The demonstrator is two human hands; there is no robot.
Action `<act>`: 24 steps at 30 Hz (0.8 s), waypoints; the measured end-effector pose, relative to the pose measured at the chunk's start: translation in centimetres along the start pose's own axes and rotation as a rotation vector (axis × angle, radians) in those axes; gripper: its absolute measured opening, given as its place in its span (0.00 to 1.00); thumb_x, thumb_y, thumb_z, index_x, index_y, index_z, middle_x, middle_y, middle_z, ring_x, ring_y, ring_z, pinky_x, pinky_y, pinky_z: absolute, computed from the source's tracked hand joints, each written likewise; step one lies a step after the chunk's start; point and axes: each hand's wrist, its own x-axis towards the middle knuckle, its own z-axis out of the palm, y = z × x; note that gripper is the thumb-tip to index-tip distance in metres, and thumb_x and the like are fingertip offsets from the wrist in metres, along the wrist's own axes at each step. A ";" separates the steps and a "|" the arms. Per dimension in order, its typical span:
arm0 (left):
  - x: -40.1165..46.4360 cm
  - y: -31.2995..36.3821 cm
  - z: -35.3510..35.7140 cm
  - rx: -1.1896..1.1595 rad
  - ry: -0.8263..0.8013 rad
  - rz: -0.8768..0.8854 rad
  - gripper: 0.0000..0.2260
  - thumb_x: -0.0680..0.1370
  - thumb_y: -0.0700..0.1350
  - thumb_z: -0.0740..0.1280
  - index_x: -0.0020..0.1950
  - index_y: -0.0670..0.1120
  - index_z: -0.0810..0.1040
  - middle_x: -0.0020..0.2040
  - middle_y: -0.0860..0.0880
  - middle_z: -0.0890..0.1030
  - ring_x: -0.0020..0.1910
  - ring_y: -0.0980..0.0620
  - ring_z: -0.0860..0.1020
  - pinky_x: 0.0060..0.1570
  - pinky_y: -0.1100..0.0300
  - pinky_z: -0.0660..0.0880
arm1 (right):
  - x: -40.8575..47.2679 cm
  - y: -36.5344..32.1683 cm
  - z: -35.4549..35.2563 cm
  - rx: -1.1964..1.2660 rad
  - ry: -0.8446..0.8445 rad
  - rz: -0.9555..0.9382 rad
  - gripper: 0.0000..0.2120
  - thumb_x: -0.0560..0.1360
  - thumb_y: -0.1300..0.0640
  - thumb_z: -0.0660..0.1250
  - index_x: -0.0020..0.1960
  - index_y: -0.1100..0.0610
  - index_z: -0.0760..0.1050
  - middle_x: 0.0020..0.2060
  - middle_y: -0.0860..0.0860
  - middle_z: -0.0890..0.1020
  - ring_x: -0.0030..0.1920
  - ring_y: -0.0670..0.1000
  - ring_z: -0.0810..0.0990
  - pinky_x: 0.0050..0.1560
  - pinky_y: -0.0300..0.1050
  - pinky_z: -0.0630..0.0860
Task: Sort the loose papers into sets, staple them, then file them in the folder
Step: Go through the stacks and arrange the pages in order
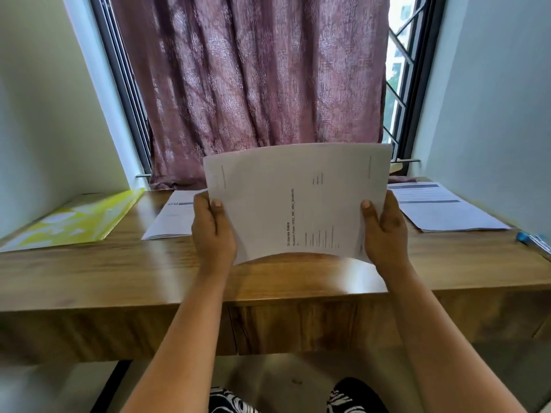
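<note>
The sheaf of papers [298, 201] is held upright above the middle of the wooden desk [119, 272], turned sideways so its print runs vertically, its lower edge bowed just clear of the top. The left hand [212, 231] grips its left edge and the right hand [384, 231] its right edge, each with the thumb on the near face and fingers curled behind. The step looks like squaring 1 set before stapling. To do it well, loosen both grips slightly, tap the lower edge on the desk until the sheets align, then pinch firmly so nothing slips. 2 other paper stacks lie flat: the left stack [173, 216] partly behind the sheaf, the right stack [441, 210] well apart. The yellow folder [74, 222] lies at the far left. A blue object [524, 238] at the right edge may be the stapler; I cannot tell.
</note>
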 end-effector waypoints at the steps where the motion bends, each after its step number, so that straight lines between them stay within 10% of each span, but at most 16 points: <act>1: -0.2 -0.4 -0.1 -0.007 0.011 -0.006 0.08 0.84 0.43 0.54 0.55 0.40 0.69 0.43 0.58 0.75 0.40 0.69 0.75 0.35 0.73 0.71 | -0.2 0.4 -0.1 -0.014 -0.024 0.003 0.07 0.82 0.56 0.57 0.60 0.53 0.66 0.46 0.39 0.75 0.42 0.29 0.77 0.36 0.25 0.73; 6: -3.9 -4.2 0.7 -0.087 -0.265 -0.347 0.11 0.84 0.50 0.55 0.65 0.50 0.68 0.54 0.54 0.77 0.55 0.55 0.76 0.49 0.66 0.72 | -2.5 5.1 -0.3 -0.080 -0.257 0.269 0.16 0.81 0.53 0.60 0.68 0.52 0.68 0.56 0.50 0.78 0.57 0.54 0.78 0.45 0.41 0.78; 11: -0.7 -4.1 -0.5 -0.119 -0.393 -0.536 0.07 0.84 0.47 0.58 0.59 0.52 0.73 0.54 0.50 0.80 0.57 0.47 0.78 0.54 0.51 0.77 | -1.2 4.2 -0.8 0.136 -0.261 0.478 0.08 0.81 0.61 0.61 0.57 0.52 0.74 0.54 0.54 0.81 0.55 0.57 0.80 0.44 0.45 0.79; 16: -1.8 -1.4 -0.4 -0.514 0.266 -0.611 0.15 0.79 0.51 0.66 0.64 0.48 0.71 0.55 0.50 0.81 0.57 0.47 0.80 0.57 0.52 0.76 | -2.3 3.4 -0.7 0.688 -0.148 0.808 0.13 0.79 0.64 0.63 0.62 0.57 0.73 0.52 0.58 0.84 0.49 0.56 0.84 0.37 0.45 0.81; 19: -5.2 0.9 2.0 -0.672 0.083 -0.715 0.31 0.72 0.55 0.71 0.71 0.51 0.65 0.60 0.52 0.79 0.62 0.50 0.78 0.65 0.45 0.72 | -3.6 2.2 1.0 0.747 -0.127 0.851 0.14 0.78 0.63 0.63 0.63 0.55 0.73 0.54 0.56 0.82 0.52 0.57 0.82 0.36 0.47 0.82; 24: -5.2 1.8 4.3 -0.855 -0.040 -0.906 0.15 0.80 0.47 0.65 0.67 0.50 0.71 0.58 0.43 0.82 0.50 0.47 0.84 0.48 0.49 0.81 | -6.3 1.3 3.8 0.692 -0.196 0.831 0.17 0.77 0.61 0.66 0.65 0.53 0.72 0.55 0.55 0.82 0.55 0.59 0.81 0.45 0.56 0.82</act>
